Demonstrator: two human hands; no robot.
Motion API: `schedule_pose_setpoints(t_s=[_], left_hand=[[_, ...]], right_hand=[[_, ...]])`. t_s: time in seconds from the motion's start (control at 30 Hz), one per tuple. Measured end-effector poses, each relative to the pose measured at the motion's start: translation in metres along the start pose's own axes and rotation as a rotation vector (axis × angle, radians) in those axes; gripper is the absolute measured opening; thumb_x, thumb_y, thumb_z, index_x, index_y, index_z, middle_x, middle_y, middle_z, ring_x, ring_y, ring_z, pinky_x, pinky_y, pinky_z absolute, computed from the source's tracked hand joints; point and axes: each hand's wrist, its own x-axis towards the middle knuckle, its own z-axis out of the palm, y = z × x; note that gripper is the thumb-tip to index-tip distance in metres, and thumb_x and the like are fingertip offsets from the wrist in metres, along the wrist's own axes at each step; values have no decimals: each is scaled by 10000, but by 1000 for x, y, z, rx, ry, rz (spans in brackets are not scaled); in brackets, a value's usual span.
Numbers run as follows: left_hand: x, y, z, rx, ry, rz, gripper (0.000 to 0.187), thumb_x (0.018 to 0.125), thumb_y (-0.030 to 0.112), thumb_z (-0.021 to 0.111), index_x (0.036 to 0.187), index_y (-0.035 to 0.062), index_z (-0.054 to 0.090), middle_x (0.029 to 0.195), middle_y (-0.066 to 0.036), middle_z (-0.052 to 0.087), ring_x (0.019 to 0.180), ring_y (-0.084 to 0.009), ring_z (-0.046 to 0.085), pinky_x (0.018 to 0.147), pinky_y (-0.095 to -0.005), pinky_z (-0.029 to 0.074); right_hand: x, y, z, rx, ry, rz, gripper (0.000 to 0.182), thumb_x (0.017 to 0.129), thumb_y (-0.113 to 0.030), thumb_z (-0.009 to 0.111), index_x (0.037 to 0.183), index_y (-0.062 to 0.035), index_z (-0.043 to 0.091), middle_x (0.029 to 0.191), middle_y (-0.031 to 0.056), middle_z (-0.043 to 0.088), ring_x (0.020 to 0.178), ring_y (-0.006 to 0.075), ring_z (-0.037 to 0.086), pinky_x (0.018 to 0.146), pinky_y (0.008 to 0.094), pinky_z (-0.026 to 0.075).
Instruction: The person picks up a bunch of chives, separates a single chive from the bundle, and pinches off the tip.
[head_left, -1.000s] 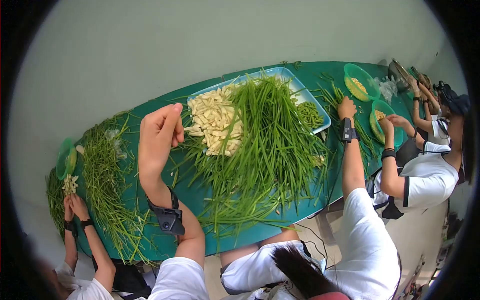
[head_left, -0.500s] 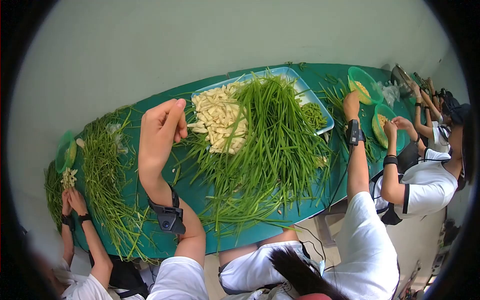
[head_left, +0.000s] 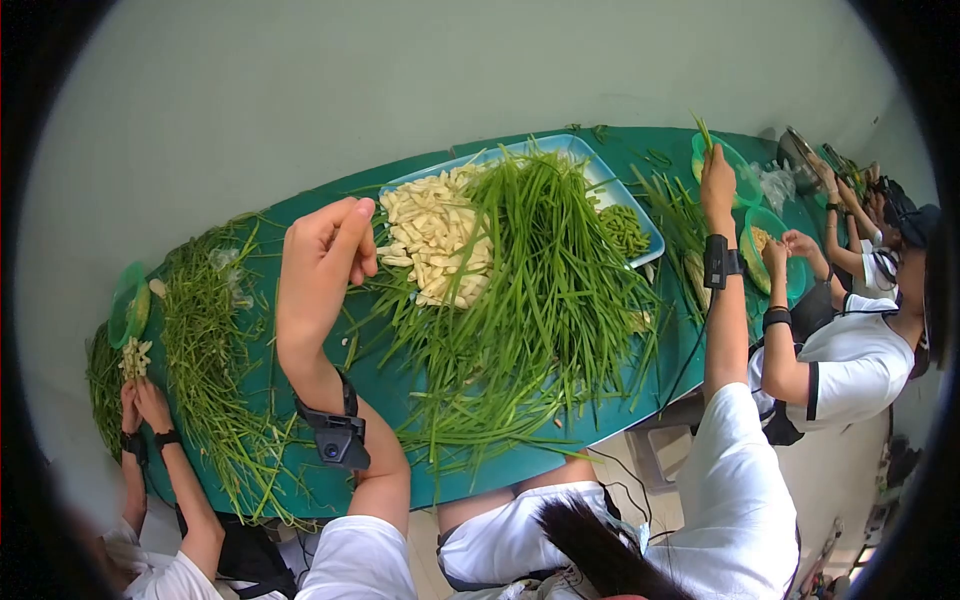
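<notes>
My left hand is raised in front of the tray's left side, its fingers curled and thumb pressed against them; whatever they may hold is hidden. Further right, my right hand is closed around green stalks, whose tips stick up above the fist, in front of a green bowl. Between my hands stands a blue-rimmed tray with a pile of pale cut pieces and short green pieces. A large heap of long green leaves covers much of the tray and spills over its front.
More green stalks lie on the green table at the left, beside a co-worker's hands. A green bowl is behind them. At right, another person's hands are at a green bowl; a plastic bag lies nearby.
My right hand has risen and shifted slightly right, and green stalks now show above it. My left hand has barely moved.
</notes>
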Motion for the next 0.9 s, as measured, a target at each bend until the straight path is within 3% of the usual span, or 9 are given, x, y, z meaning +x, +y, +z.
schedule_pose_setpoints(t_s=[0.13, 0.33, 0.67, 0.77, 0.83, 0.87, 0.9], left_hand=[[1, -3, 2, 0, -10, -1, 376, 893, 264, 457, 590, 42, 469, 495, 4, 464, 444, -43, 400, 427, -196, 309], [1, 0, 2, 21, -15, -18, 378, 893, 262, 460, 589, 38, 468, 499, 4, 470, 441, -42, 401, 422, -197, 308], [2, 3, 17, -14, -54, 11, 357, 891, 243, 468, 609, 26, 490, 499, -7, 482, 445, -48, 415, 423, -202, 319], [2, 7, 28, -26, -134, 8, 286, 889, 250, 476, 738, 14, 534, 545, -12, 516, 482, -59, 444, 444, -206, 335], [2, 12, 38, -120, -257, 54, 239, 913, 221, 422, 932, 5, 523, 716, -43, 563, 627, -82, 513, 574, -215, 422], [2, 13, 45, -110, -240, 54, 239, 913, 221, 422, 932, 5, 523, 716, -43, 563, 627, -82, 513, 574, -215, 422], [1, 14, 53, -183, -171, 122, 241, 913, 210, 423, 998, 0, 504, 812, -61, 567, 723, -102, 527, 661, -238, 429]], right_hand=[[16, -23, -26, 93, -62, -14, 186, 907, -245, 416, 968, -76, 465, 681, 213, 558, 633, 413, 530, 504, 472, 386], [31, -62, -57, -30, -8, 15, 217, 909, -293, 406, 934, -82, 446, 659, 205, 555, 643, 418, 534, 508, 470, 383], [21, -212, -160, 354, 98, -105, 201, 885, -227, 461, 863, -29, 480, 601, 195, 511, 558, 373, 514, 494, 413, 379], [-8, -253, -168, 508, 27, -176, 169, 862, -169, 505, 825, -6, 485, 580, 195, 492, 494, 351, 478, 461, 380, 367], [-34, -284, -176, 553, -178, -128, 157, 845, -152, 529, 807, -14, 464, 558, 199, 470, 503, 362, 490, 454, 394, 360], [-46, -295, -174, 573, -243, -214, 153, 842, -140, 525, 815, -15, 442, 565, 197, 485, 520, 370, 509, 454, 412, 363], [-58, -305, -172, 596, -318, -279, 147, 838, -132, 522, 814, -19, 430, 583, 190, 513, 546, 371, 529, 468, 427, 385]])
